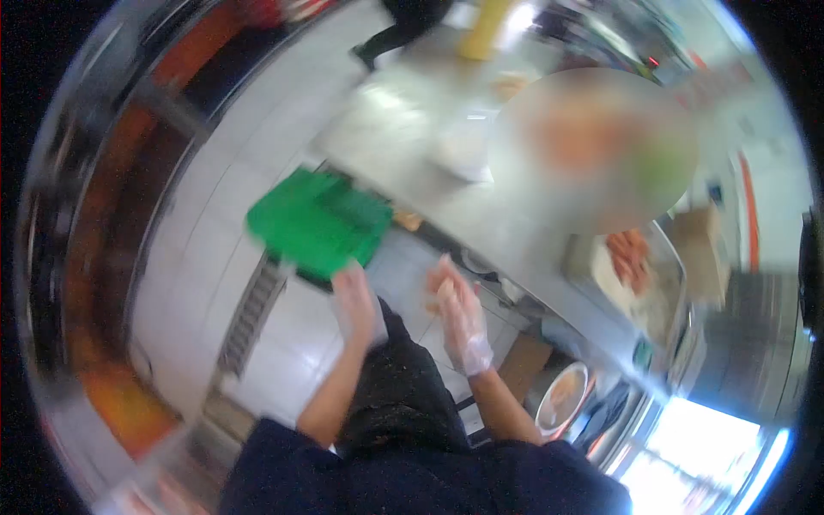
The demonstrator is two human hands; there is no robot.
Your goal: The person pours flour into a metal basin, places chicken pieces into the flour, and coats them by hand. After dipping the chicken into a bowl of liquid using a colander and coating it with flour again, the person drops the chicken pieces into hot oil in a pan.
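Observation:
Both hands wear clear plastic gloves and are held apart in front of my dark trousers. My left hand (356, 305) is blurred, at the lower edge of a green bin (322, 219), and its fingers cannot be made out. My right hand (459, 313) is raised beside the metal table (412, 184), fingers bent; whether something small lies in it is too blurred to tell. Neither hand visibly touches the table.
A tray with orange-red food (629, 257) stands at the table's right end, near a cardboard box (697, 249). Below is a round container (562, 396). A person's dark leg (399, 34) shows at the top. Part of the table view is blurred out.

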